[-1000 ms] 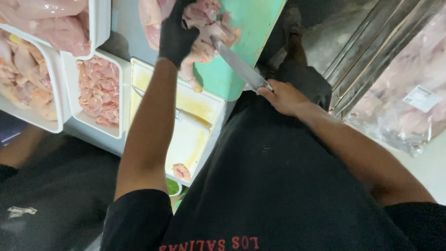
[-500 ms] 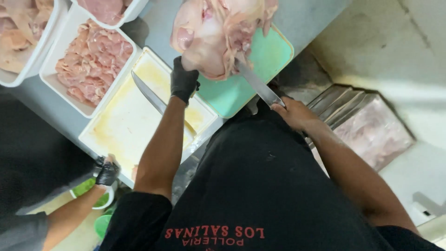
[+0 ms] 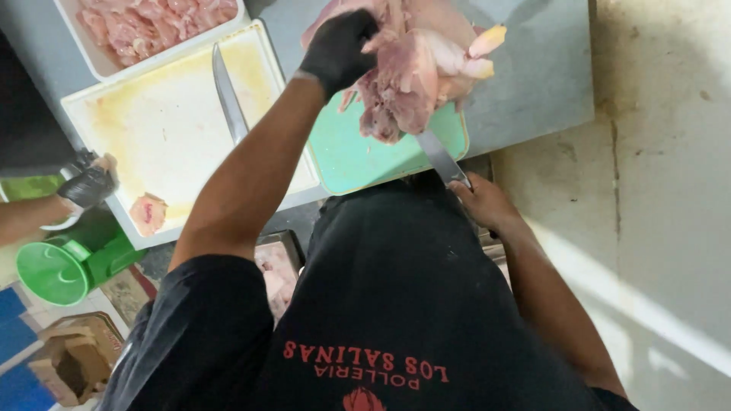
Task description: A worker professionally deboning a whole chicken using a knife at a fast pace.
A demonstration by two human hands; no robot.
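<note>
Gripping one pale pink raw chicken carcass [image 3: 415,72] from above with the black-gloved left hand [image 3: 339,47], fingers closed tight around the meat, and holding it lifted over the far edge of one teal plastic cutting board [image 3: 358,156] on the grey metal counter [image 3: 533,84]. Wrapping the bare right hand [image 3: 483,204] firmly around the handle of one long steel-bladed knife [image 3: 440,156], its blade angling up across the board with the tip reaching the underside of the carcass. Lying idle to the left, a second narrow-bladed knife [image 3: 227,95] on one yellow-stained white plastic cutting board [image 3: 164,129], with one small scrap of raw meat [image 3: 148,213] at its near corner. Sitting beyond it, one white rectangular tray [image 3: 164,57] heaped with cut chicken pieces [image 3: 152,23]. Reaching in at the far left edge, another person's black-gloved hand [image 3: 90,183], apparently closed on something small, though hard to tell. Standing below that, one bright green plastic container [image 3: 57,266] near the floor.
</note>
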